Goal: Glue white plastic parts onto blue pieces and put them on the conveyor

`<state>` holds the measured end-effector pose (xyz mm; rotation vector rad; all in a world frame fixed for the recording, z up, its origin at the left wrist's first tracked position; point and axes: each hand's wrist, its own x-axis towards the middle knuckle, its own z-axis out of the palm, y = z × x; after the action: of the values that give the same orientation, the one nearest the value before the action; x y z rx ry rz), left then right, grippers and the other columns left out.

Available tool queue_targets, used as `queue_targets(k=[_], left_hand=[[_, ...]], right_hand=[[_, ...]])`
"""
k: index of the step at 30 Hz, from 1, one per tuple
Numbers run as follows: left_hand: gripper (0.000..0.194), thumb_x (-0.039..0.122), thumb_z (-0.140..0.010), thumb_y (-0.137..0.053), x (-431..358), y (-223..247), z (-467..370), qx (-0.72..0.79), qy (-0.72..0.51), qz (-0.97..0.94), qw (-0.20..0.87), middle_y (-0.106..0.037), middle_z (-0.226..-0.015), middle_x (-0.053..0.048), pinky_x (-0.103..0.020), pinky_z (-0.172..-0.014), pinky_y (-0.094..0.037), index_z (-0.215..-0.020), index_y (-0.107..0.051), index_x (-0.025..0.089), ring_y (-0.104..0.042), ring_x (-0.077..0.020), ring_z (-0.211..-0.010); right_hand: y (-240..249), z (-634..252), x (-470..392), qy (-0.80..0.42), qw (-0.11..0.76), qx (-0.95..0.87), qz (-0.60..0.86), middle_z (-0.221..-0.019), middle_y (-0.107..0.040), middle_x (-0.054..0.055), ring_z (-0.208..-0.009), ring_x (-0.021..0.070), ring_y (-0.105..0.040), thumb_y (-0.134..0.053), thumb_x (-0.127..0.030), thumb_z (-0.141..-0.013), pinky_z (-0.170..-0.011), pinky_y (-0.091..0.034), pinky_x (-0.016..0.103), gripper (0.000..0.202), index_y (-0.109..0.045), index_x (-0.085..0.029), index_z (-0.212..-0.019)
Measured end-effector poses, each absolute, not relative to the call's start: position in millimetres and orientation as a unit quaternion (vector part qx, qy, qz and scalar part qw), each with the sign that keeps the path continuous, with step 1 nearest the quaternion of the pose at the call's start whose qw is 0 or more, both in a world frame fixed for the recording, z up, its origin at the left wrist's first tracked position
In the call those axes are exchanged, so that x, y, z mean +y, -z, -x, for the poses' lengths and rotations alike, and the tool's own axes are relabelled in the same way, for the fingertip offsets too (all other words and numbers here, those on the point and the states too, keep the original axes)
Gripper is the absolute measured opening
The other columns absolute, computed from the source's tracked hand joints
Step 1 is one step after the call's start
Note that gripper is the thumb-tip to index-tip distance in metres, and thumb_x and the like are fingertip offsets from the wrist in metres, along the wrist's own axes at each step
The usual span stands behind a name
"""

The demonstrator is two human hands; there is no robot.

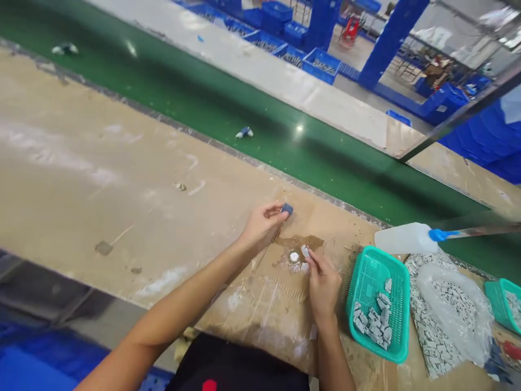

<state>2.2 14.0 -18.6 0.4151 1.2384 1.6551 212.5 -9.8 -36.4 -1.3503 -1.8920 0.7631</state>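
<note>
a small dark blue block (287, 209) is held by the left hand (262, 225), its thumb and forefinger closed on the block's near side, the remaining fingers curled; the block is kept near the belt-side edge of a tan, scuffed worktable (142, 201); a small pale grey-white piece (305, 251) is pinched between the thumb and fingers of the right hand (324, 282), the hand being nearly closed; whether the piece is touched to the tabletop cannot be told; just beside it, a small round white-topped object (293, 257) is seen on the worktable, with pale fragments scattered close about it; the two hands are held apart, the left one farther forward.

to the right of the right hand, a green plastic mesh basket (401, 347) is set, grey-white angular pieces (374, 324) being heaped mostly in its near half; behind it, a translucent white plastic bottle (402, 239) with a blue neck (438, 235) is laid on its side; beside the basket, a clear plastic bag (431, 326) is filled with many small grey-white parts; beyond the worktable, a dark blue and white item (245, 132) is carried on a green conveyor belt (183, 103).
</note>
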Motion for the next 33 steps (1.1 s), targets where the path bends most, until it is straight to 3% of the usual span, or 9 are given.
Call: queue_targets(k=[7, 13, 20, 26, 33], left_hand=[[0.059, 0.049, -0.051, -0.094, 22.3, 23.0, 15.1, 0.472, -0.705, -0.186, 0.496, -0.074, -0.086, -0.01, -0.036, -0.082, -0.054, -0.092, -0.076, 0.011, -0.068, -0.0197, -0.077], [0.047, 0.043, -0.058, -0.091, 23.3, 26.4, 16.2, 0.451, -0.709, -0.192, 0.506, -0.074, -0.082, -0.01, -0.032, -0.075, -0.052, -0.09, -0.078, 0.011, -0.064, -0.0163, -0.071], [0.03, 0.032, -0.066, -0.085, 21.0, 20.5, 14.1, 0.437, -0.704, -0.166, 0.534, -0.069, -0.073, -0.006, -0.027, -0.066, -0.046, -0.083, -0.077, 0.01, -0.058, -0.0121, -0.065], [0.029, 0.032, -0.066, -0.085, 18.5, 16.0, 13.0, 0.438, -0.695, -0.16, 0.547, -0.07, -0.073, -0.007, -0.026, -0.064, -0.045, -0.082, -0.077, 0.01, -0.059, -0.0125, -0.064], [0.03, 0.031, -0.062, -0.087, 14.3, 14.6, 16.1, 0.46, -0.65, -0.212, 0.566, -0.076, -0.082, -0.01, -0.031, -0.075, -0.052, -0.084, -0.079, 0.012, -0.067, -0.0186, -0.075]], right_hand=[[35.8, -211.0, -11.0, -0.18, 0.327, -0.826, 0.421, -0.094, -0.079, 0.009, -0.084, 0.0192, -0.068, -0.057, -0.024, -0.098, -0.081, -0.055, 0.037, 0.023, -0.077, -0.019, -0.108], [31.5, -205.2, -14.5, -0.13, 0.336, -0.845, 0.396, -0.087, -0.079, 0.008, -0.075, 0.0175, -0.068, -0.066, -0.02, -0.093, -0.071, -0.055, 0.032, 0.016, -0.078, -0.017, -0.104], [27.0, -201.8, -15.6, -0.104, 0.342, -0.857, 0.372, -0.088, -0.08, 0.008, -0.072, 0.0181, -0.071, -0.068, -0.016, -0.091, -0.07, -0.058, 0.034, 0.016, -0.078, -0.019, -0.102], [30.4, -200.6, -15.5, -0.106, 0.335, -0.859, 0.373, -0.088, -0.081, 0.006, -0.071, 0.0177, -0.072, -0.067, -0.015, -0.091, -0.069, -0.059, 0.033, 0.017, -0.078, -0.021, -0.103], [21.2, -202.7, -16.2, -0.156, 0.38, -0.825, 0.388, -0.089, -0.08, 0.006, -0.076, 0.02, -0.073, -0.067, -0.013, -0.09, -0.071, -0.058, 0.037, 0.021, -0.077, -0.022, -0.106]])
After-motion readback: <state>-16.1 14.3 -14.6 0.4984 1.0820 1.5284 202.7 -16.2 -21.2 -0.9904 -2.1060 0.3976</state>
